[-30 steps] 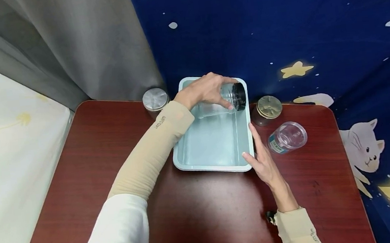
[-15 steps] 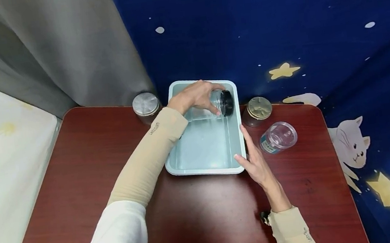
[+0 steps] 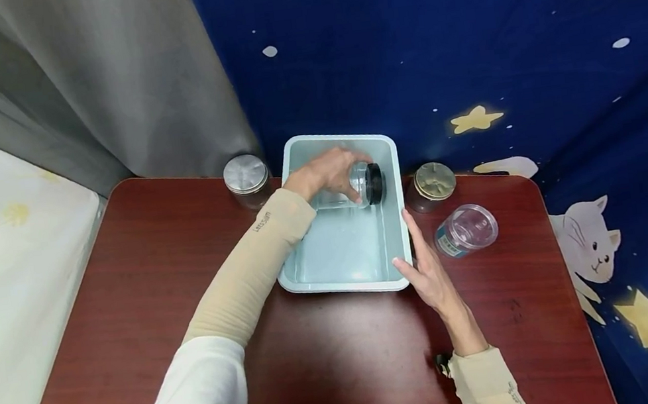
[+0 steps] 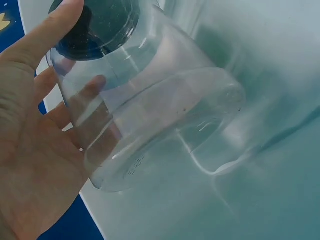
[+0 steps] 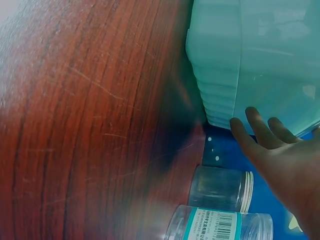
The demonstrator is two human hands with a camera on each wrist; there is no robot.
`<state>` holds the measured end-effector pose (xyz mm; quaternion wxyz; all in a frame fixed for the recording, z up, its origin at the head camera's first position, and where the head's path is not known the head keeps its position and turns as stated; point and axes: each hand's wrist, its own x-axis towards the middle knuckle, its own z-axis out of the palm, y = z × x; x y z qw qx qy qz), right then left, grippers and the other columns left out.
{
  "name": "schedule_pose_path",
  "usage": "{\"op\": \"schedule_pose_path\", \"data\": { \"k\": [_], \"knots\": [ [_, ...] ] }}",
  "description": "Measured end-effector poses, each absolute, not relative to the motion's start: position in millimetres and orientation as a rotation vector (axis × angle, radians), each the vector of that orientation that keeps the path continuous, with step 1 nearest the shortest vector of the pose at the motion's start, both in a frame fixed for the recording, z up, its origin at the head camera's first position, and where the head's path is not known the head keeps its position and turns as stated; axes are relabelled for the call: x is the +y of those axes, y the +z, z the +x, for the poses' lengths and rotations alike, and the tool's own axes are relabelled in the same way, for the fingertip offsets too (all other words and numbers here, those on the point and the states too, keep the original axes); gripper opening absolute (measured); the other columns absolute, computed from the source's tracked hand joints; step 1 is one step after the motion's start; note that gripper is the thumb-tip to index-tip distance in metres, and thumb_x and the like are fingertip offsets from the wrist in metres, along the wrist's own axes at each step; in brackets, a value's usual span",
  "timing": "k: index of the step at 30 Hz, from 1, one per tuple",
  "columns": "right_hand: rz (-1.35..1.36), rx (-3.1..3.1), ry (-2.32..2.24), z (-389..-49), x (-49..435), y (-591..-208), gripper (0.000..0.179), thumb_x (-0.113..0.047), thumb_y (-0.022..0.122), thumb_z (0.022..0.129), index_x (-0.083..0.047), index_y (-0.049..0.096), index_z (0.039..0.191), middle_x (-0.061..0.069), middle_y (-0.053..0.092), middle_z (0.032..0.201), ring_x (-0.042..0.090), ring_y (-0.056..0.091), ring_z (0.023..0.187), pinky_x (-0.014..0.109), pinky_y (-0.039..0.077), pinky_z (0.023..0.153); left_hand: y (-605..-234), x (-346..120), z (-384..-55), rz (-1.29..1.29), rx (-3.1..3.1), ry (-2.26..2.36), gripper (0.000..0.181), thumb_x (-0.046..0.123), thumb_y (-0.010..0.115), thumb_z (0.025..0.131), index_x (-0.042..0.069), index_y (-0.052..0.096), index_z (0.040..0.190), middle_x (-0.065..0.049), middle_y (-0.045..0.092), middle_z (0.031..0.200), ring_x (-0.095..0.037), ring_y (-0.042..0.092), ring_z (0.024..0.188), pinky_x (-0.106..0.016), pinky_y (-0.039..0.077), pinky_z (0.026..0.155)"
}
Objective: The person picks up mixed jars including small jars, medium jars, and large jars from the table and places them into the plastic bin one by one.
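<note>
Head view: the left hand point(image 3: 326, 170) grips a clear jar with a black lid point(image 3: 360, 178), held sideways in the far part of the pale blue tub point(image 3: 335, 247), lid to the right. The right hand point(image 3: 433, 277) touches the tub's right side, its fingers straight. A silver-lidded jar point(image 3: 246, 176) stands left, a labelled jar point(image 3: 465, 232) right.

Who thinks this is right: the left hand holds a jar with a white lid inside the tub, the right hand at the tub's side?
The lid is black, not white, as the head view shows. The left hand does hold the jar inside the tub, the right hand at the tub's side.
</note>
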<state>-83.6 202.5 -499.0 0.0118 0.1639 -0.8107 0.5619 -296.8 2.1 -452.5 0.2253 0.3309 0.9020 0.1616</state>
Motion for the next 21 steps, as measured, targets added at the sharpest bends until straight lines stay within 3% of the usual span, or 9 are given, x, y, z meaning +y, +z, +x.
{"op": "schedule_pose_path", "data": {
  "k": [21],
  "knots": [
    [0.512, -2.533, 1.733, -83, 203, -500, 0.078, -0.003, 0.057, 0.091, 0.003, 0.016, 0.157, 0.020, 0.020, 0.162, 0.016, 0.022, 0.146, 0.020, 0.015, 0.115, -469, 2, -295, 0.913, 2.542, 0.391, 0.092, 0.035, 0.090, 0.071, 0.027, 0.044, 0.151, -0.002, 0.040, 0.155, -0.024, 0.036, 0.142, -0.038, 0.029, 0.115]
  ]
}}
